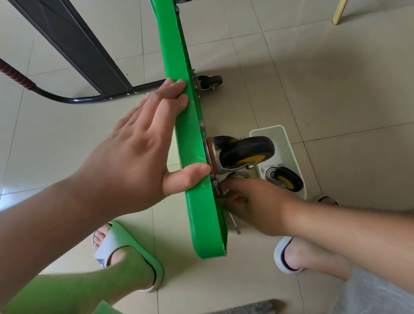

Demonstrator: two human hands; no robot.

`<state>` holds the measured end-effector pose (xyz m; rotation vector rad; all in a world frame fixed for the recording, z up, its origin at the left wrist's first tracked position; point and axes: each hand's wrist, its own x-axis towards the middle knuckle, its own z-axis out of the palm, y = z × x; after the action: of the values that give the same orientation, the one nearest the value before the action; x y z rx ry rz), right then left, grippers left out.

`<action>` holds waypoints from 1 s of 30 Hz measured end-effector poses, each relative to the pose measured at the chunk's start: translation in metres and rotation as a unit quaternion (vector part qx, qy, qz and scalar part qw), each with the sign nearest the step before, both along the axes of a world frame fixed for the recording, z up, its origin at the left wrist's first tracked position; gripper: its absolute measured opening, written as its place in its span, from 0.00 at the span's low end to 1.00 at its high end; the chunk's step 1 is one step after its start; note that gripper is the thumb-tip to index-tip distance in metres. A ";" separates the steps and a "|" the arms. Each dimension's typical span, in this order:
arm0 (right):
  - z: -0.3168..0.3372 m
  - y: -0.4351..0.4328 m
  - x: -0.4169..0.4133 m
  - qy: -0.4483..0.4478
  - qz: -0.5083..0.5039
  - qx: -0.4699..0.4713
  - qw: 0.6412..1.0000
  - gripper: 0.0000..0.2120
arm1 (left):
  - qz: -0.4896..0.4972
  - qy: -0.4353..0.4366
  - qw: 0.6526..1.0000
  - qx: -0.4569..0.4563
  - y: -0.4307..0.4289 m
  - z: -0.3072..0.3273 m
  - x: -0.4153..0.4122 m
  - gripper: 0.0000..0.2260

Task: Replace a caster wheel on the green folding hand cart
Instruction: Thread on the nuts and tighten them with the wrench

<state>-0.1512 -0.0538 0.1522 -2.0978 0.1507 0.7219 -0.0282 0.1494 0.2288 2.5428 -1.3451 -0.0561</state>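
Note:
The green cart deck (181, 86) stands on its edge on the tiled floor, underside facing right. My left hand (140, 149) holds its upper rim, fingers laid flat on the left face and thumb hooked over the edge. A black and yellow caster wheel (246, 151) sits on its metal plate on the underside. Just below it my right hand (249, 202) has its fingers curled round a metal tool (235, 223) at the plate's corner; the tool's head is hidden by my fingers. A smaller caster (210, 82) sits farther along the deck.
A white plastic basket (282, 137) on the floor behind the wheel holds a spare caster (286, 180). The cart's black handle frame (69, 39) with a red grip lies to the left. My feet in slippers flank the deck's near end. A grey block lies at the bottom edge.

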 end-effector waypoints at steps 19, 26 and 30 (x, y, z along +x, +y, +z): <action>0.074 0.010 0.011 0.199 -0.140 0.194 0.950 0.12 | 0.005 -0.007 1.000 0.004 -0.001 0.001 -0.001 0.46; 0.062 -0.008 -0.008 0.226 -0.073 0.144 0.961 0.13 | 0.001 -0.016 1.000 0.003 -0.001 0.001 -0.002 0.46; 0.035 -0.014 -0.015 0.159 -0.010 0.007 0.987 0.11 | 0.002 -0.009 1.000 0.003 0.000 0.000 0.000 0.46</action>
<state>-0.1663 -0.0675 0.1872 -1.9532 0.3392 1.0391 -0.0284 0.1490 0.2293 2.5569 -1.3495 -0.0364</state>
